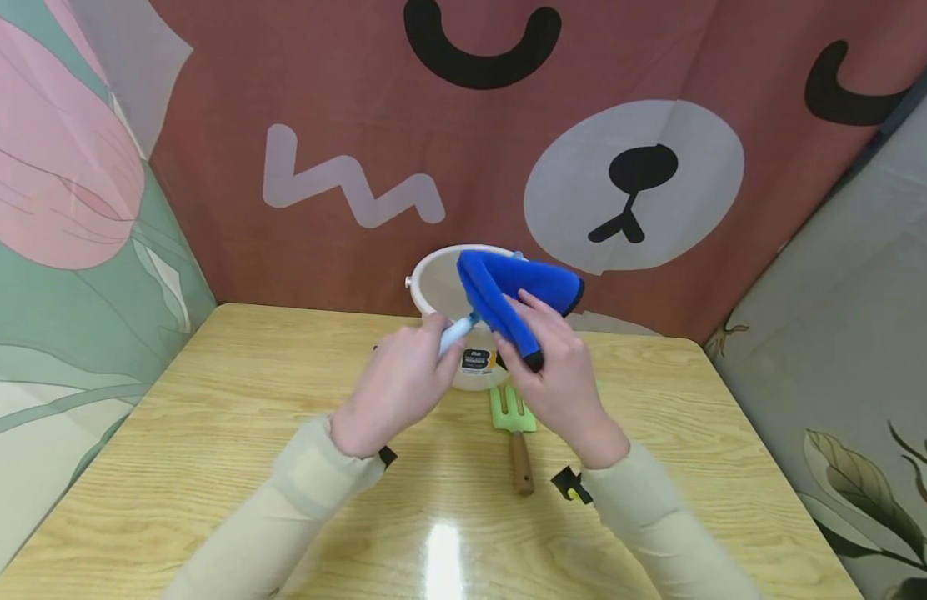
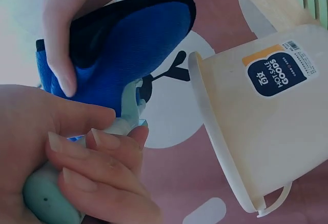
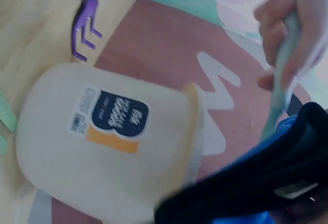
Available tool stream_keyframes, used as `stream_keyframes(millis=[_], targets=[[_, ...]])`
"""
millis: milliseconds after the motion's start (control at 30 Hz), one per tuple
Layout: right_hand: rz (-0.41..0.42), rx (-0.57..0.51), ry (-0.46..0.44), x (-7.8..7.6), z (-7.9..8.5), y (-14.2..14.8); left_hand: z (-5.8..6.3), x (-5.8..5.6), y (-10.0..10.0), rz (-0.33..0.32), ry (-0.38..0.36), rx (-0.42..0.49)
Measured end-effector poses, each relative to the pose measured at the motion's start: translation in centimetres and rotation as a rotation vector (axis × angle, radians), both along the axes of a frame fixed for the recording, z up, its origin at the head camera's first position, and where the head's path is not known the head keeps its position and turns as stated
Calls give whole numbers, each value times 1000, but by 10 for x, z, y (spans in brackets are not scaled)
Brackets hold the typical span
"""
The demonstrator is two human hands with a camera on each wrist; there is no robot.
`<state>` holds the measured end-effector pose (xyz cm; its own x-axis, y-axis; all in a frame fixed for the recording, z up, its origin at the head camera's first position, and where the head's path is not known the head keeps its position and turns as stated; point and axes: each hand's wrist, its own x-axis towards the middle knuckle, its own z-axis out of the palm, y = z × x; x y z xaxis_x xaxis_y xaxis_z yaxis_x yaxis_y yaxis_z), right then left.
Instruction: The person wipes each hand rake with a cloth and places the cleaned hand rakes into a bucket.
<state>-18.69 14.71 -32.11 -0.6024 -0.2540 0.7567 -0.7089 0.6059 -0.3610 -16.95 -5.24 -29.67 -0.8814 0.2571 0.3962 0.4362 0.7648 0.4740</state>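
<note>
A wood-grained table (image 1: 283,400) is backed by a reddish-brown backdrop (image 1: 343,100). The pale-handled tool (image 1: 454,335) is gripped by the curled fingers of the left hand (image 1: 399,375); the blue cloth (image 1: 508,275) is pinched between the thumb and fingers of the right hand (image 1: 561,379). Both are held above the table, and the tool's far end is mostly hidden by the cloth. Beyond, the white bucket (image 2: 277,126) is partly blocked from the head view. Near it lie a green fork (image 1: 518,433) and a purple rake (image 3: 87,29). The tool's long axis is slanted forward and rightward, into the cloth. Its handle is smooth and rounded; the cloth is soft, folded, black-edged; the bucket is smooth-walled and labelled.
</note>
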Motion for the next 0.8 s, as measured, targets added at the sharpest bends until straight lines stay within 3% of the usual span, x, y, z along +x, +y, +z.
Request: stream_keyframes(millis=[200,567,800], targets=[[19,88,51,5,-7,-10,-2,0,0,-13,41,0],[89,85,113,8,-9,-12,-5,0,0,-4,96,-6],[67,125,170,2,-10,-10,-3,4,3,-40,118,3]])
